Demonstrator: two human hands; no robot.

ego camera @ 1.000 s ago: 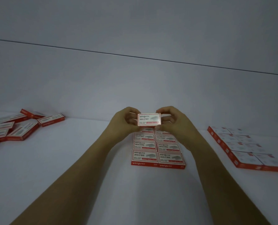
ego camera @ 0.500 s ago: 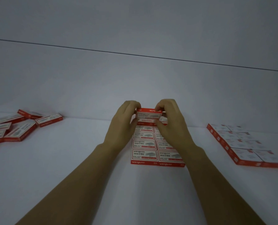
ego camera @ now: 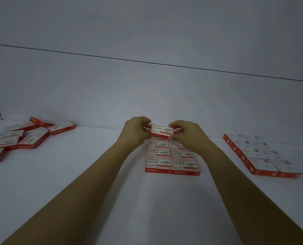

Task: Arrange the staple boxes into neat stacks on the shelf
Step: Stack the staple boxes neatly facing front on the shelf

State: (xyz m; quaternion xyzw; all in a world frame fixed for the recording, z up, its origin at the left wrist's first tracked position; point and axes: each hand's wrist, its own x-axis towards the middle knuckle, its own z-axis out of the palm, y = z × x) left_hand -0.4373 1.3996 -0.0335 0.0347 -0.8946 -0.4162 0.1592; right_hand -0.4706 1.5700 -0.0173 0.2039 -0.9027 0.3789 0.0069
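— How many hands are showing in the head view?
— Two. The left hand [ego camera: 134, 131] and the right hand [ego camera: 186, 135] are both reaching to the far middle of the shelf [ego camera: 94, 174]. Each is pinching one end of a single box [ego camera: 162, 130], fingers curled round it.
— Where is that box sitting?
— It is hanging over the far end of the centre block [ego camera: 172, 164], its top face tilting toward the camera. Whether it is touching the boxes beneath, I cannot tell.
— How many boxes are lying in that block?
— Six are showing plainly, in two columns of three, edges touching. A sliver of another is peeking out under the held one, and the hands are covering the far end.
— And elsewhere?
— The left pile [ego camera: 32, 141] is lying loose at far left, its boxes pointing different ways and some overlapping. I am counting seven, with the frame edge cutting the nearest. The right block [ego camera: 260, 156] is lying flat in two columns, well apart from the centre one, and it is too blurred for a sure count.
— How is the held box looking?
— Flat and rectangular, with red sides and a white top panel framed in red. It is carrying "wengu" and "24/6" in dark print, a grey picture and a red strip low on the panel.
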